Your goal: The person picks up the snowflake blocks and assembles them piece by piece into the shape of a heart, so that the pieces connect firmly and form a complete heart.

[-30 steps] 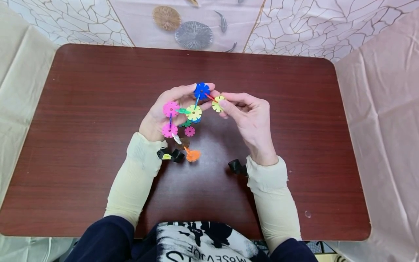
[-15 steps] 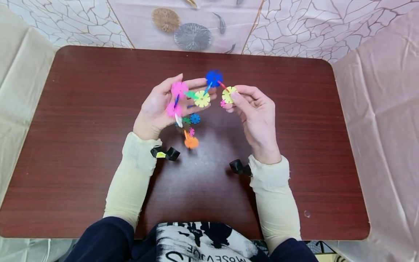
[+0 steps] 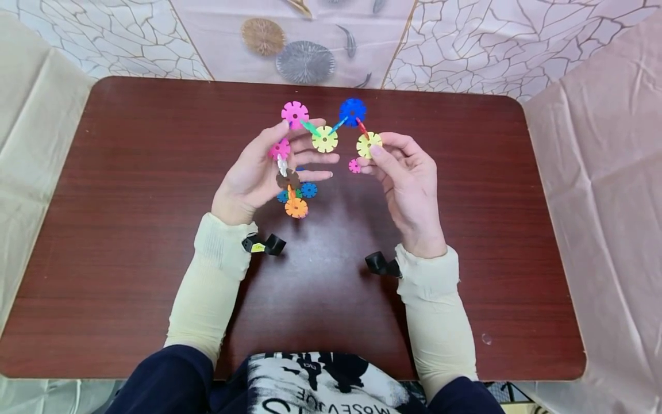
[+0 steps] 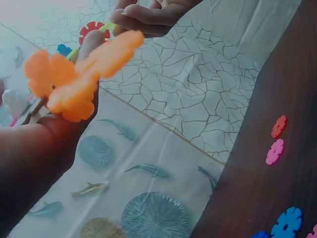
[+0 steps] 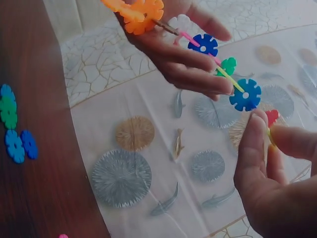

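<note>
A chain of notched plastic snowflake discs hangs above the table between both hands. My right hand (image 3: 405,181) pinches its end yellow disc (image 3: 365,146) between thumb and fingertips. From there the chain runs through a blue disc (image 3: 353,112), another yellow disc (image 3: 324,140) and a pink disc (image 3: 295,115). It goes on in front of my left palm to a brown disc (image 3: 287,179) and an orange disc (image 3: 296,208). My left hand (image 3: 253,167) is spread behind the chain, fingers straight, thumb tip right at the upper pink disc. The orange part (image 4: 74,84) looms close in the left wrist view.
Loose discs lie on the brown table (image 3: 155,230): a blue disc (image 3: 308,190) beneath the left hand, a small pink disc (image 3: 354,165) below the right fingers, and a red disc (image 4: 279,127) in the left wrist view. A patterned cloth (image 3: 320,40) hangs beyond the far edge.
The chain has risen toward the far edge and stretched out, its orange end swinging up and inward. The left fingers have come off the blue disc and spread. The right hand keeps its pinch.
</note>
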Action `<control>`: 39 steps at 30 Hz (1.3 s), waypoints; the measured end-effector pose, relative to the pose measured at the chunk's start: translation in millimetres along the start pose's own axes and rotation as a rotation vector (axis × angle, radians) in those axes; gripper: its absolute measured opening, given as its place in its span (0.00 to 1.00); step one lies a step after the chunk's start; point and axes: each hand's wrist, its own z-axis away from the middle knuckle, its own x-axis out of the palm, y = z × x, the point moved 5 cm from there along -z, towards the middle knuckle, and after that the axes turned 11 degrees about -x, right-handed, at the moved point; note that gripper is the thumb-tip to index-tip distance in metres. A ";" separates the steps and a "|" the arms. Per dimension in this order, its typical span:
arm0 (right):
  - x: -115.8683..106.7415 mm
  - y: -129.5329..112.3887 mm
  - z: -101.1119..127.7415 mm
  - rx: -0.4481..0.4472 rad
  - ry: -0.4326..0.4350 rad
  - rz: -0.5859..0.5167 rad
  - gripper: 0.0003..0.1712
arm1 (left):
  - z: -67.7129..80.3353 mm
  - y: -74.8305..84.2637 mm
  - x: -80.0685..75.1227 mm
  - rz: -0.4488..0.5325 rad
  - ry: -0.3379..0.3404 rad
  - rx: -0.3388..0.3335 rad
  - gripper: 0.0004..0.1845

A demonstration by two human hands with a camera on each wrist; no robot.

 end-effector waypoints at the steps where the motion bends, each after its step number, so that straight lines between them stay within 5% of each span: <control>1: 0.0 0.5 0.1 0.007 -0.008 0.007 0.11 | 0.2 0.9 0.0 -0.009 0.013 0.009 0.21; 17: -7.5 0.8 -3.9 -0.024 -0.044 0.250 0.12 | 0.0 3.8 0.5 -0.008 0.038 -0.004 0.21; 25: -19.5 0.1 -8.1 0.043 -0.071 0.309 0.13 | 1.4 4.6 -1.0 0.007 0.033 0.003 0.22; 28: -36.9 1.1 -12.9 0.068 -0.054 0.498 0.14 | 2.3 5.9 -1.4 0.003 0.021 0.021 0.20; 34: -81.7 21.0 -22.9 0.189 -0.207 1.192 0.25 | 4.7 10.2 -6.1 0.022 0.063 0.067 0.18; 39: -98.8 48.5 -23.7 0.272 -0.390 1.420 0.33 | 4.9 11.8 -9.7 0.067 0.111 0.084 0.19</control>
